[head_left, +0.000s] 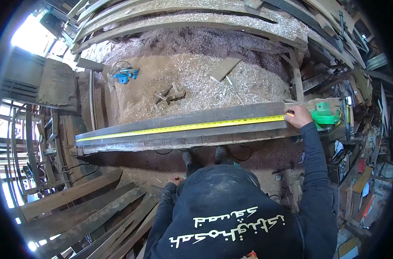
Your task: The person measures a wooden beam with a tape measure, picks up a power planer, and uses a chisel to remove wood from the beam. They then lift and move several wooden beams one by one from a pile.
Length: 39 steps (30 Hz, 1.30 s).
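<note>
A long dark timber plank point(183, 137) lies across the middle of the head view. Along its upper face stretches a yellow tape measure point(196, 126), from the left end to my right hand point(299, 116). That hand is closed on the tape's right end over the plank; a small orange bit shows at its fingers, too small to name. Low beside my body, on the near side of the plank, my left hand point(177, 180) has curled fingers. Whether anything is inside them is hidden.
A green tool point(325, 114) sits just right of my right hand. Beyond the plank, a blue corded power tool point(126, 75), wood offcuts point(170, 94) and a short board point(226, 67) lie on shavings. Long beams point(71, 196) are stacked at lower left, more timbers point(192, 19) at the back.
</note>
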Each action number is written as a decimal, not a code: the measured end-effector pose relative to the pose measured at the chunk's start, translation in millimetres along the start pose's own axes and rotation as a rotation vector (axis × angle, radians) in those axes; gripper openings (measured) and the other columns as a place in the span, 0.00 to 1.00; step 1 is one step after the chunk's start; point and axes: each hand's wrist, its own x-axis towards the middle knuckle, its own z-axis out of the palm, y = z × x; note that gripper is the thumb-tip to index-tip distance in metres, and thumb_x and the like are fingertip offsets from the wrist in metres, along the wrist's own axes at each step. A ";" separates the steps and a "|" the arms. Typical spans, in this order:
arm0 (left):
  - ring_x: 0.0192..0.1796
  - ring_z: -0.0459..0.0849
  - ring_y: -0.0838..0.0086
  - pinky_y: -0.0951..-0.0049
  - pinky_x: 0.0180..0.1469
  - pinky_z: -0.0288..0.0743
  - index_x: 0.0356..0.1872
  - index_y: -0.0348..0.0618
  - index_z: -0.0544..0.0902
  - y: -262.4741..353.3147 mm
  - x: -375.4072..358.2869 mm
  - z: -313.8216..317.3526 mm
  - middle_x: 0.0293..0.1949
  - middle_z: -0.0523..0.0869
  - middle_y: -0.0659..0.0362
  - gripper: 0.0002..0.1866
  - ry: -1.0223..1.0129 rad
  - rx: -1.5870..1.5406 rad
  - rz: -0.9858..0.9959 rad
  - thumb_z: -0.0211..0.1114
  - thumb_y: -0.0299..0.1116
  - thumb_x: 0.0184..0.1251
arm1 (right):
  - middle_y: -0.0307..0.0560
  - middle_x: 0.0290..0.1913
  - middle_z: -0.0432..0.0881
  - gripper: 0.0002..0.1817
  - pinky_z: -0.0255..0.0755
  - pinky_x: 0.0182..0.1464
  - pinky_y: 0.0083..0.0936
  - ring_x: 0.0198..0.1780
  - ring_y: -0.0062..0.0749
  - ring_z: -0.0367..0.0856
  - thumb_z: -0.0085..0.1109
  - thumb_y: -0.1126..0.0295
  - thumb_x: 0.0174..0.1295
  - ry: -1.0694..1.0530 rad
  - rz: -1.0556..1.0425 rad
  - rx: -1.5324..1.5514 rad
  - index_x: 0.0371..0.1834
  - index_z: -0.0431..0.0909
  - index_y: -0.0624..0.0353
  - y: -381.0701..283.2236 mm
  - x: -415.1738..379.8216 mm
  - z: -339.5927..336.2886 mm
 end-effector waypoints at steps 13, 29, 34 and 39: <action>0.36 0.85 0.79 0.73 0.43 0.81 0.67 0.51 0.82 194.4 -75.7 47.7 0.36 0.89 0.59 0.24 -0.093 0.260 0.592 0.71 0.35 0.71 | 0.56 0.45 0.89 0.20 0.80 0.52 0.48 0.49 0.55 0.87 0.71 0.54 0.52 0.008 0.021 -0.045 0.47 0.90 0.50 -1.7 -0.8 1.5; 0.31 0.84 0.66 0.65 0.43 0.79 0.86 0.65 0.42 362.9 -94.7 214.4 0.27 0.84 0.54 0.55 -0.546 0.539 0.907 0.73 0.36 0.67 | 0.53 0.44 0.90 0.17 0.81 0.53 0.49 0.49 0.53 0.88 0.70 0.55 0.50 0.024 0.079 -0.034 0.43 0.92 0.45 7.2 7.7 13.6; 0.29 0.76 0.76 0.72 0.39 0.74 0.87 0.60 0.42 365.3 -81.5 243.0 0.26 0.78 0.62 0.55 -0.595 0.465 0.842 0.73 0.33 0.69 | 0.51 0.43 0.91 0.17 0.81 0.51 0.49 0.48 0.53 0.89 0.70 0.58 0.48 0.016 0.086 -0.037 0.43 0.92 0.44 3.8 7.4 12.8; 0.30 0.81 0.70 0.69 0.42 0.78 0.86 0.62 0.44 365.5 -71.9 249.7 0.25 0.81 0.57 0.55 -0.590 0.478 0.804 0.73 0.34 0.66 | 0.53 0.41 0.90 0.17 0.81 0.50 0.48 0.46 0.53 0.89 0.68 0.58 0.49 0.015 0.105 -0.033 0.42 0.92 0.45 1.2 4.0 7.6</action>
